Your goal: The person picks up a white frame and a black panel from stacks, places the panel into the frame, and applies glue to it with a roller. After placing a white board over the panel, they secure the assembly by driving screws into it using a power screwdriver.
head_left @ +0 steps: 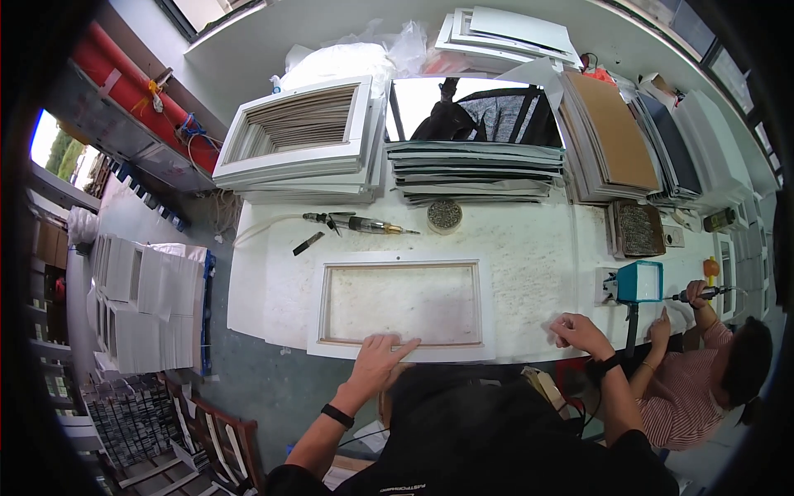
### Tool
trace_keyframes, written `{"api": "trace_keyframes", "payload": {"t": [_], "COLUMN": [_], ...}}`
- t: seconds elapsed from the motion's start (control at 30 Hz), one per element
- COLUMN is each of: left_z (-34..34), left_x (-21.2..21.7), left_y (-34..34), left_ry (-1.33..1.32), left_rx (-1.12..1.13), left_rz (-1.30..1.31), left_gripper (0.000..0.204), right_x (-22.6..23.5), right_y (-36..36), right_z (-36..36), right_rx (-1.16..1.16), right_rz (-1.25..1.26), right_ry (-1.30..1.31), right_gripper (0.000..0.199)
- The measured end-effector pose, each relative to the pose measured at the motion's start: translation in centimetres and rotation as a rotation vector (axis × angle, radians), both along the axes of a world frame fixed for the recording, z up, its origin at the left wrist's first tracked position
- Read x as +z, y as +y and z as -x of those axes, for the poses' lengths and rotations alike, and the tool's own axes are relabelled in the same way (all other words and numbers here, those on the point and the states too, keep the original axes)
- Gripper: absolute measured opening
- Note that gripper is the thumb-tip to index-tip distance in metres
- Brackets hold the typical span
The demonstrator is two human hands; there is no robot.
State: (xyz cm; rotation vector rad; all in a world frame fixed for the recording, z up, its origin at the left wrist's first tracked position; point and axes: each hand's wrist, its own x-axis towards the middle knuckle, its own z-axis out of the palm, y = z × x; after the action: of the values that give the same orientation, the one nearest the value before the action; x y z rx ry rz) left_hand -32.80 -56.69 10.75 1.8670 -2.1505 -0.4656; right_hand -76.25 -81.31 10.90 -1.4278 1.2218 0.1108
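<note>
A white rectangular frame [404, 352] lies flat on the white worktable [529, 281] in front of me. My left hand [379, 364] rests on its near rail, thumb stretched to the right and apart from the fingers, gripping nothing that I can see. To the right of the frame, my right hand [582, 334] hovers over the table with its fingers curled together; anything between the fingertips is too small to make out. Beyond the frame lie a power screwdriver [356, 223] with a pale hose, a short dark strip [308, 242] and a round tin of small screws [445, 216].
Stacked white frames [298, 140] and mirror panels [475, 169] line the table's back, beside brown boards [612, 136]. A box of small metal parts [635, 230] stands at right. There a co-worker [703, 380] holds a power driver [703, 293] by a teal-sided box [641, 283].
</note>
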Motion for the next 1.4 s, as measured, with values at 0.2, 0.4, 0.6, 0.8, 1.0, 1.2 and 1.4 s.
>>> {"api": "trace_keyframes", "payload": {"t": [0.2, 0.4, 0.6, 0.8, 1.0, 1.2, 1.4], "left_z": [-0.1, 2.4, -0.5, -8.1, -9.6, -7.7, -7.2], "left_x": [-3.7, -5.9, 3.7, 8.3, 8.0, 8.8, 8.6], "left_y": [-2.8, -5.5, -14.9, -28.6, -32.2, -31.9, -32.1], "left_ry": [0.06, 0.062, 0.115, 0.026, 0.092, -0.006, 0.078], "left_rx": [-0.008, -0.013, 0.188, 0.525, 0.539, 0.532, 0.542], "left_rz": [0.016, -0.037, 0.382, 0.648, 0.536, 0.561, 0.5], "left_gripper": [0.056, 0.061, 0.068, 0.055, 0.043, 0.05, 0.055], "right_x": [3.7, 8.0, 12.5, 12.2, 12.8, 12.8, 12.6], "right_y": [-0.6, -4.4, -13.4, -22.2, -24.0, -25.3, -27.0], "right_z": [-4.3, -7.8, -10.4, -13.6, -15.8, -15.2, -14.4], "right_rx": [-0.027, -0.067, -0.251, -0.298, -0.156, -0.227, -0.439], "right_rz": [0.098, 0.294, 0.873, 0.935, 0.985, 0.811, 0.413], "right_ry": [-0.055, -0.236, -0.268, -0.305, -0.135, -0.253, -0.4], "right_gripper": [0.031, 0.032, 0.036, 0.036, 0.034, 0.035, 0.036]}}
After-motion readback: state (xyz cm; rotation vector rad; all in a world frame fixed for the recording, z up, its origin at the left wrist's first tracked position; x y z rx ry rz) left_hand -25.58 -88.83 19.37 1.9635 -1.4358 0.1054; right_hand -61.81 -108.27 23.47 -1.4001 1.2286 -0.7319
